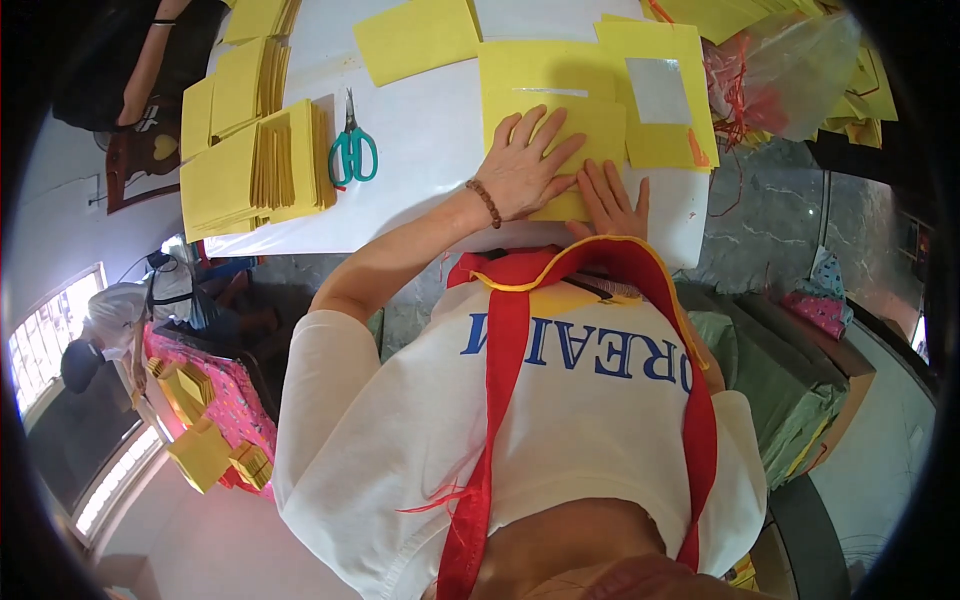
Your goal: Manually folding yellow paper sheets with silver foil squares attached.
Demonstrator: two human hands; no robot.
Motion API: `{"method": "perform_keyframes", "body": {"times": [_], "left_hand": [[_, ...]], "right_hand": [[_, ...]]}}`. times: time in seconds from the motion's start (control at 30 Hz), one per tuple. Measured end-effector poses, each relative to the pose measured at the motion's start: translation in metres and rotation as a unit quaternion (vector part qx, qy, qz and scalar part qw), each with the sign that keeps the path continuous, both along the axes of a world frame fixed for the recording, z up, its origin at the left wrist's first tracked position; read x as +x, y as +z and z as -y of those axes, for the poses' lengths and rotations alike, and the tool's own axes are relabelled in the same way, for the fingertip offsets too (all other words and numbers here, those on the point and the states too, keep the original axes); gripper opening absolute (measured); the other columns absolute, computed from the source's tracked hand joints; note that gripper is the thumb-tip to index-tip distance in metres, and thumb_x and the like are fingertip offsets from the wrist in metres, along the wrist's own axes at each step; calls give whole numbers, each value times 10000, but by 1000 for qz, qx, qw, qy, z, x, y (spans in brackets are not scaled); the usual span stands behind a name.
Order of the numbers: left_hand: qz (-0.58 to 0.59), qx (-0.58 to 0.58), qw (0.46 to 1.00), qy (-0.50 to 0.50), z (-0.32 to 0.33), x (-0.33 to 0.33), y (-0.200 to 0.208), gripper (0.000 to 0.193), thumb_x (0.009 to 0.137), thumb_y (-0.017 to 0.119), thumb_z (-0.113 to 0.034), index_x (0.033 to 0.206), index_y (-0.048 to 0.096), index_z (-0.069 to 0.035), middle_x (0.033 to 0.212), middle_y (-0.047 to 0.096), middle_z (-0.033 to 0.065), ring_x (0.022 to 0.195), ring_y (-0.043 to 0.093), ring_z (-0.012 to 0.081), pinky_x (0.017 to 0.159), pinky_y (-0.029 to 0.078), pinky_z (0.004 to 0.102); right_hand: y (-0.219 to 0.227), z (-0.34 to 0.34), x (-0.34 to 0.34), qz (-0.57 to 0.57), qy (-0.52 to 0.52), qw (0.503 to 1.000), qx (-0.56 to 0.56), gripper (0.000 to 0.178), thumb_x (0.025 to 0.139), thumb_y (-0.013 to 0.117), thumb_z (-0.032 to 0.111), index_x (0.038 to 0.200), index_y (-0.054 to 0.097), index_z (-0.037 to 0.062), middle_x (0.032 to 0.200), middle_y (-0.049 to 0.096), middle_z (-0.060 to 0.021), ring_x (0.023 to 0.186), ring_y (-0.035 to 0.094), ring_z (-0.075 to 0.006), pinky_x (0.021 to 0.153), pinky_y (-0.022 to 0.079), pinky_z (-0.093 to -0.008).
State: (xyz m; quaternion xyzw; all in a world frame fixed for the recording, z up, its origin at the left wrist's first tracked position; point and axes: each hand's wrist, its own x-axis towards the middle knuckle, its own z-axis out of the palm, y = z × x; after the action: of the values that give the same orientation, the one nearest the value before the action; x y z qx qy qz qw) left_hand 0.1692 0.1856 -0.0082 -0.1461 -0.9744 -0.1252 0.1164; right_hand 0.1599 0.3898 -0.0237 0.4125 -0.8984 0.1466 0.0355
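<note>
While your left hand [527,165] lies palm down on the yellow paper [602,125], its fingers are spread and straight, clasping nothing. Your right hand [613,205] rests at that paper's near right corner, fingers likewise extended, their tips at its edge and the heel toward the white tabletop [430,140]; nothing shows in its grasp. The paper lies directly under your left fingers and to the left of your right ones, so of your 2 hands the left is nearer its middle, the right nearer its side. Its longer visible axis runs away from your chest. A pale strip [550,92] crosses it just beyond your left fingertips; whether the parts before and behind that strip make 1 folded piece or 2 overlapping ones, I cannot tell.

Right of the paper, close against it, is a yellow sheet with a silvery panel [655,145]. Beyond the paper and to its left lies a plain yellow sheet [418,42]. Well to its left are teal-handled scissors [351,130], blades pointing away from you, and past them the yellow stacks [225,180]. Far to the paper's right sits a clear plastic bag [795,85] with red cords [735,120].
</note>
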Motion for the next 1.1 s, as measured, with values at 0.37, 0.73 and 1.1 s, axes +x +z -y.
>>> {"method": "perform_keyframes", "body": {"times": [0.37,0.73,1.1], "left_hand": [[-96,-177,979,-19,-17,3,8,439,765,532,-194,1169,534,-21,1103,553,222,970,540,290,736,447,374],[-229,23,967,107,119,-34,51,632,629,636,-22,1242,485,-45,1165,573,128,1028,542,307,835,455,384],[-131,-147,969,147,170,-76,-38,514,741,590,-115,1241,478,-156,1167,525,50,1046,501,233,843,403,377]], "right_hand": [[27,-9,-21,446,-99,833,-312,415,933,455,255,1287,477,39,1341,461,-112,1256,402,-223,1050,272,-379],[14,-19,-16,334,-197,821,-420,360,977,337,191,1216,498,-25,1228,521,-146,1177,453,-241,1014,316,-332],[13,-6,-9,374,-205,806,-411,361,975,369,229,1163,534,-31,1161,563,-146,1108,507,-235,973,363,-325]]}}
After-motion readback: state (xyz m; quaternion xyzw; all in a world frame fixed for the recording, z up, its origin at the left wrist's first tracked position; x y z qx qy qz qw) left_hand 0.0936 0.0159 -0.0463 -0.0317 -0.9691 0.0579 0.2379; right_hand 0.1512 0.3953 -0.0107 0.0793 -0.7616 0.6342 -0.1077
